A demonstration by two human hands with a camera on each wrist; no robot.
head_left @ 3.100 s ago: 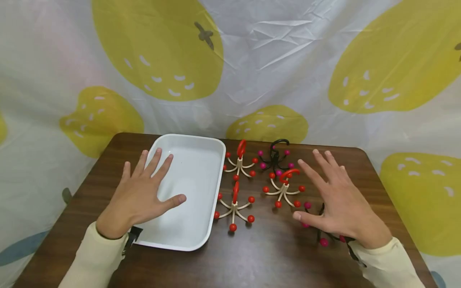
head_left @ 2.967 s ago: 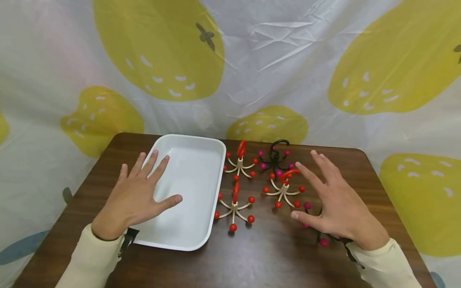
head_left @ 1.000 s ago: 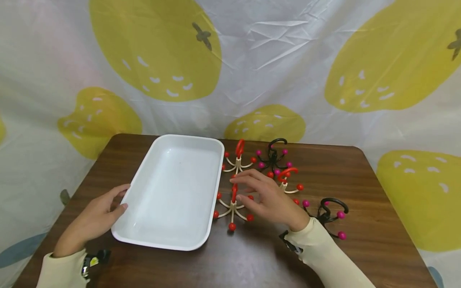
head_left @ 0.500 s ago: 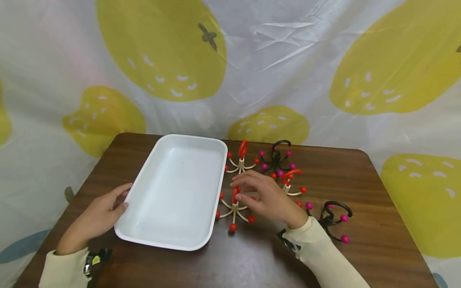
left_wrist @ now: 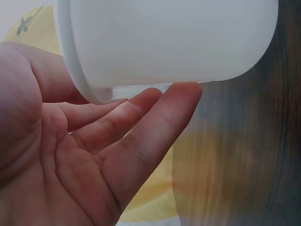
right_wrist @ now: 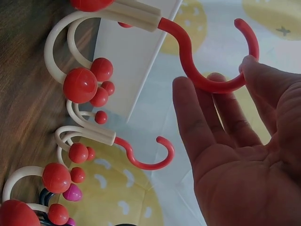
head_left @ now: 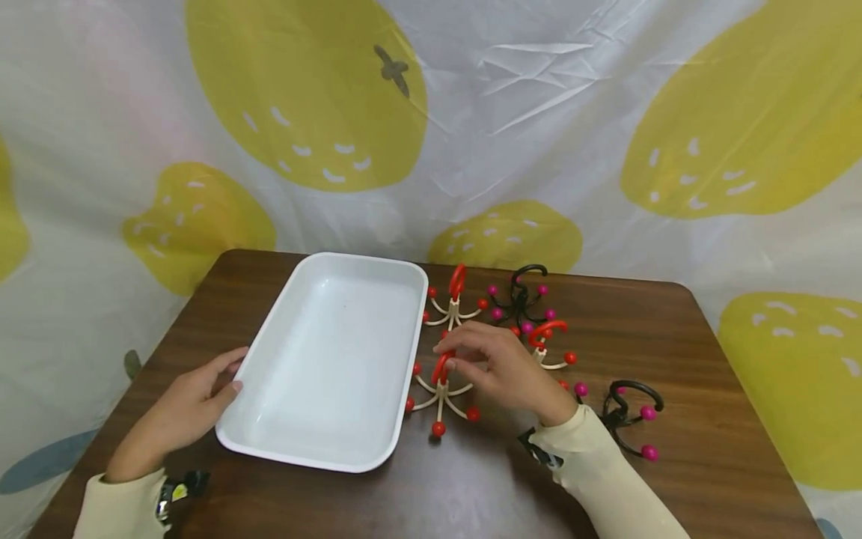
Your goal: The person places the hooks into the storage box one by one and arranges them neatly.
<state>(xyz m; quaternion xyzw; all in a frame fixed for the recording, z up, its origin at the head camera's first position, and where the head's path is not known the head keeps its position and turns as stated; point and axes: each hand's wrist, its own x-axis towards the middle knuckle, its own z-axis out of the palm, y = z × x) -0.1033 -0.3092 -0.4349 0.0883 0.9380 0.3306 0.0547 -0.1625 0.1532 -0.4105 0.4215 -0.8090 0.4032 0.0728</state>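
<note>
Overall, a white cloth [head_left: 471, 127] printed with yellow fruit shapes hangs behind a dark brown table [head_left: 680, 359]. On the table's left side lies a white rectangular tray [head_left: 330, 359]. The left hand [head_left: 185, 408] grips its left rim, thumb over the edge and fingers against the outer wall. The right hand [head_left: 501, 370] pinches the red hook [right_wrist: 186, 54] of the nearest red-and-cream hanger [head_left: 441, 392] between thumb and fingers; that hanger stands hook-up just beside the tray's right edge. Two more red-and-cream hangers [head_left: 454, 305] stand behind, one straight back, one to the right and partly covered by the right hand. Two black hangers [head_left: 614, 415] stand at the back and at the far right. Round balls [head_left: 438, 429] tip the hangers, red on cream, magenta on black.
</note>
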